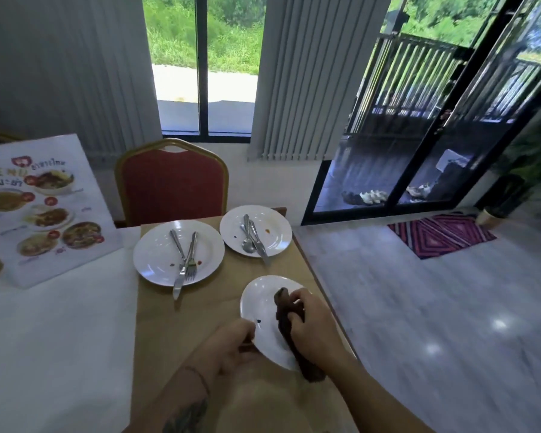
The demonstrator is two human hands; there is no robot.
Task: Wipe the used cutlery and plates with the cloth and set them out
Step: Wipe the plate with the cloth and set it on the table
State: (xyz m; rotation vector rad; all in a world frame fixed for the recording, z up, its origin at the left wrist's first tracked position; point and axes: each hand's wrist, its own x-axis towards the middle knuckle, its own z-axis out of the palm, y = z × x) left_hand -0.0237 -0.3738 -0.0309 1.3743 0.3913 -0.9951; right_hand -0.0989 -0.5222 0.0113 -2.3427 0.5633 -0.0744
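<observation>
Two hands are working the near plate [263,303]: the right hand [313,328] is coming in from the lower right, fingers curled tight round a dark brown cloth [284,307] and pressing it onto the plate's right half, with the cloth's loose end trailing off the near rim. The left hand [231,345] is reaching in from below, fingers curled at the plate's near-left rim and gripping it; whether the plate is lifting off the table can't be told. One small dark spot [259,321] is sitting on the plate between the two hands. The plate is lying at the right edge of a tan table [175,326]. Further out, a left plate [155,254] is carrying a fork [190,260] and a knife [177,284] crossing a third piece, the knife tip overhanging the rim, with red specks beside them. A far plate [274,226] is holding a spoon [247,243] and a second knife [260,245], also stained. A white cloth-covered table [60,332] is butting up on the left, with a menu board [41,210] standing on it. A red chair [172,185] is sitting at the far end, facing in. Behind it, a window [206,64] and vertical blinds [294,76]; to the right, a glass sliding door [419,157], a patterned rug [441,237] and a pale glossy floor [419,314].
</observation>
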